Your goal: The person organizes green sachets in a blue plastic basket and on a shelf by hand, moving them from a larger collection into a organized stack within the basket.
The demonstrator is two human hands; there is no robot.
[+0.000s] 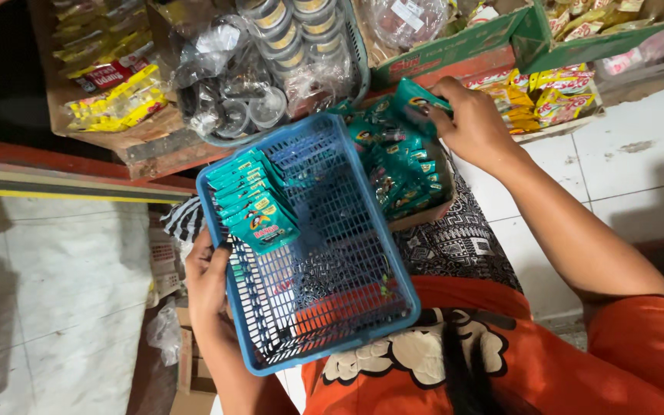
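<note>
You have a blue plastic mesh basket (324,253) resting tilted across your lap, rectangular, its open grid floor mostly bare. A row of teal sachets (257,201) stands overlapped against its upper left wall, like filed cards. Just beside the basket's right rim sits a heap of the same teal sachets (403,165) in a small box, and one teal sachet (416,101) is lifted above that heap.
</note>
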